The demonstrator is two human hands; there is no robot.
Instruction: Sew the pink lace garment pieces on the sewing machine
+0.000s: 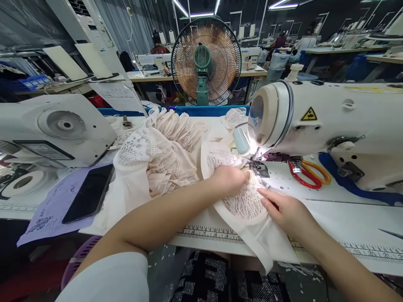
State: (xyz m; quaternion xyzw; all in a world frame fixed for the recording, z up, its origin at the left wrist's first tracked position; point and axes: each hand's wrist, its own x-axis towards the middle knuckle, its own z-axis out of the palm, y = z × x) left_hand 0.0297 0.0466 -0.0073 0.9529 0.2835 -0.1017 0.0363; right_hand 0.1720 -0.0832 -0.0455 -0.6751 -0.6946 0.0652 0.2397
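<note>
A cream lace piece (244,203) lies under the presser foot (258,167) of a white sewing machine (333,121). My left hand (229,179) rests knuckles-up on the lace just left of the foot, its fingers curled down onto the fabric. My right hand (280,207) lies on the lace's right edge, below the foot. Its fingers are stretched toward the needle and press the fabric flat. A heap of the same cream lace pieces (163,155) sits to the left.
Red and orange-handled scissors (307,173) lie under the machine arm. A black phone (90,193) rests on lilac paper (50,209) at the left, by another white machine (53,128). A standing fan (206,61) is behind the table. A ruler strip (208,234) runs along the table's front edge.
</note>
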